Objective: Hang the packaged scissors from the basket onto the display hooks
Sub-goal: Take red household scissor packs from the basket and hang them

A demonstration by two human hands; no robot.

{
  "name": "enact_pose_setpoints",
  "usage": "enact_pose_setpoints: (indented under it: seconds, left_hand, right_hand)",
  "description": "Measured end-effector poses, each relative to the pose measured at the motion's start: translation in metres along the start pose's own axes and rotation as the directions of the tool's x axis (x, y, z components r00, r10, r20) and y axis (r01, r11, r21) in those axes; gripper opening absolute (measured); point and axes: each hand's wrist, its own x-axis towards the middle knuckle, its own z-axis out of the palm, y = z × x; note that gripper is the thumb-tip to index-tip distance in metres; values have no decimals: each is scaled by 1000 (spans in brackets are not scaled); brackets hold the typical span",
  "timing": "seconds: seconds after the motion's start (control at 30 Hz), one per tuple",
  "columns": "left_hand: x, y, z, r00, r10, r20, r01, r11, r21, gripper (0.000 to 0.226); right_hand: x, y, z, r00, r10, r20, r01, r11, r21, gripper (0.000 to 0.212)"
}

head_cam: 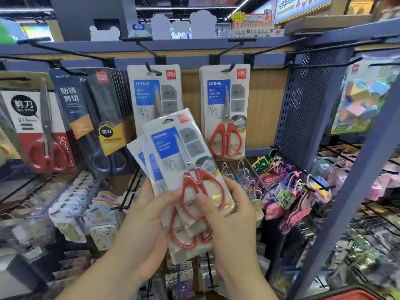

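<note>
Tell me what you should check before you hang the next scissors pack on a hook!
1. Grip: left hand holds the fan of scissors packs, right hand pinches the front pack: ok.
2. Front pack's hang hole uncovered and on top: ok.
3. Front pack clear of the packs behind it: not ok, it overlaps them.
4. Matching hook: the right hook carries the same red-handled packs: ok.
5. Hole level with that hook: not ok, the pack is tilted and lower.
6. Room left on the hook: cannot tell.
</note>
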Motion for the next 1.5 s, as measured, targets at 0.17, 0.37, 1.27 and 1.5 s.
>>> enact_pose_setpoints:
  seconds: [0.17,0.37,1.27,1.5]
  left_hand:
    - [-3,-5,-5,999,-6,43,3,998,56,63]
    - [0,-4,-14,994,103,-22,-98,981,168,52]
    - [8,18,-20,961,261,-93,-219,922,319,34]
    - [6,19,-22,962,252,-101,-208,924,322,39]
  right_hand:
    - [2,6,4,995,45,-86,-34,991,132,38]
    - [6,12,-5,988,140,-60,-133,985,107,21]
    - [74,-37,-21,980,-133,-146,133,991,-9,18]
    - [97,-23,-17,983,-21,-183,2,995,-103,40]
